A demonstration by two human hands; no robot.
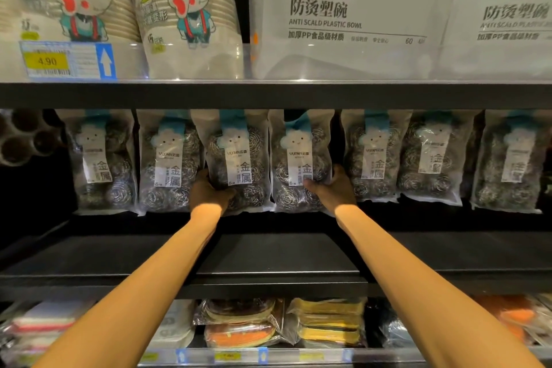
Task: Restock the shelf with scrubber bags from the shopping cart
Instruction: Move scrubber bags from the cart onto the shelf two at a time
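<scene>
Left hand [209,192]: fingers are curling round the left edge of one scrubber bag [236,158], gripping it low down. Right hand [332,188]: fingers are closing on the right edge of the neighbouring scrubber bag [300,158], with the thumb lying across its lower front. Both bags are standing upright, side by side and touching, toward the back of the middle shelf [268,257], with their bottoms resting on its dark board. Both forearms are reaching in over the shelf's front edge. Five more bags [375,155] are standing in the same row, two to the left of the held pair and three to the right. Upper shelf: paper cup packs [191,15] printed with an elephant are sitting at left and plastic bowl packs [343,18] at right. A yellow price tag [47,61] reading 4.90 is showing on the rail. Lower shelf: sponge packs [328,321] are lying stacked.
</scene>
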